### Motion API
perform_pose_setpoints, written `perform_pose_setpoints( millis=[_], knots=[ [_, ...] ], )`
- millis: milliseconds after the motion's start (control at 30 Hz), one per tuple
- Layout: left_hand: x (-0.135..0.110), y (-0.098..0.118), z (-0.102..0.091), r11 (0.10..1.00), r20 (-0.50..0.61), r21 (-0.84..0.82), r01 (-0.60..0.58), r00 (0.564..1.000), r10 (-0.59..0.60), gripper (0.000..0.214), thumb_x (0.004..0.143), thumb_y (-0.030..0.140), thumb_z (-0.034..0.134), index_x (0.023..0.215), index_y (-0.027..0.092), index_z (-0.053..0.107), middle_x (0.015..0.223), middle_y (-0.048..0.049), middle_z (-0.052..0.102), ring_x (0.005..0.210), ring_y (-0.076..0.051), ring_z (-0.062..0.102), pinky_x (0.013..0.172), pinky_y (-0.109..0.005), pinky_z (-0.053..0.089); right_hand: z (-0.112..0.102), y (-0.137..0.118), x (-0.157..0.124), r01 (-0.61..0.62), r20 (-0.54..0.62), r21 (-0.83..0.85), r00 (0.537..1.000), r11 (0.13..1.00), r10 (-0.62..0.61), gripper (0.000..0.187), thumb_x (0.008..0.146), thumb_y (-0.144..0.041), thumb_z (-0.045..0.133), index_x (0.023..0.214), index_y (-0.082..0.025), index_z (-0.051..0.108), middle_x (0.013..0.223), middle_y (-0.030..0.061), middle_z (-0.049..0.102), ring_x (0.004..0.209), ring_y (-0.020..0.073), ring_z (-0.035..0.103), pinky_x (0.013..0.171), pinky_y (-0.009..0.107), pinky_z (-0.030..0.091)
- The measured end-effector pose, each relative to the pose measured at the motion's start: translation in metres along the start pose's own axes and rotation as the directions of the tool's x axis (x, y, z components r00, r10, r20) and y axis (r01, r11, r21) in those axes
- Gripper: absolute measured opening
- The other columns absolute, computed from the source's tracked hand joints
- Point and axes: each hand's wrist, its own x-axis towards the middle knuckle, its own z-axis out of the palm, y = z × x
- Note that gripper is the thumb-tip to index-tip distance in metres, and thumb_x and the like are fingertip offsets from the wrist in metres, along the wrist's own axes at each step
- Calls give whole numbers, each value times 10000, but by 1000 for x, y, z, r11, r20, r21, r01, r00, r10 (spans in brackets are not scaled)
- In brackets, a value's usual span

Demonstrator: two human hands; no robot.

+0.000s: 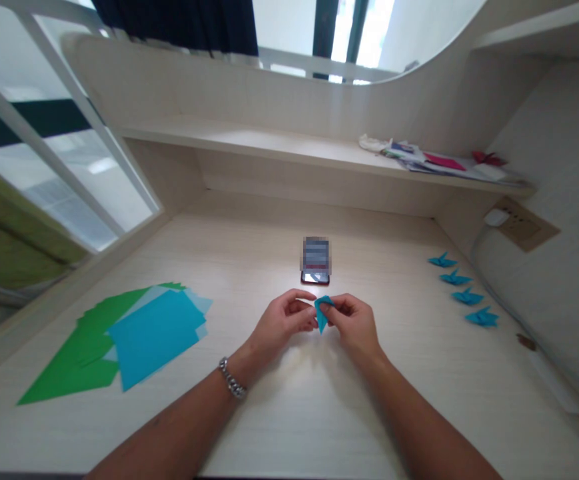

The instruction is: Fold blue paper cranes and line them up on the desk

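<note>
A small piece of folded blue paper (321, 321), pointed at its lower end, is held up over the desk between my hands. My right hand (356, 323) pinches it from the right, thumb laid across its front. From the left, my left hand (289, 317) meets the paper's edge with thumb and fingertips, the fingers curled in a loose ring. A chain bracelet (232, 379) circles my left wrist. Just beyond both hands lies a phone (315, 260) with its screen lit and partly blurred.
Blue paper sheets (162, 333) overlap green paper sheets (69, 357) on the left of the desk (269, 427). Several folded blue paper cranes (468, 297) line the right side, near a cable (502, 303) and wall socket (529, 223). Papers (439, 160) lie on the shelf (269, 143).
</note>
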Motion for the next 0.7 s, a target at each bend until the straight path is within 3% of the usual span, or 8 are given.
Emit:
perform_pose_setpoints(
  millis=[100,300,567,700],
  knots=[
    [3,0,-2,999,-37,25,-48,998,49,230,722,211,740,918,132,649,795,-72,705,715,-165,659,671,-288,516,0,2,0,-63,78,44,995,997,60,176,658,-314,770,744,-165,734,628,24,690,543,141,595,519,261,478],
    [5,-2,-4,998,-136,68,-12,991,21,158,667,172,754,796,118,680,695,-55,694,614,-148,632,609,-278,516,-6,-4,0,-214,211,132,960,968,184,208,654,-304,766,830,-192,762,716,34,732,612,160,662,604,299,544],
    [5,-3,-5,995,-90,-102,10,996,-19,121,644,142,740,728,121,657,660,-41,681,613,-162,646,627,-314,533,-15,-5,1,-298,268,175,931,938,246,284,569,-265,836,826,-164,773,692,65,733,581,154,657,597,291,547],
    [4,-4,-5,998,-98,-69,-5,995,-2,133,630,124,750,731,118,663,672,-44,691,629,-166,656,642,-314,542,-16,-7,1,-340,332,203,906,918,262,260,661,-343,782,840,-156,770,794,94,745,701,188,686,675,317,552]
  ],
)
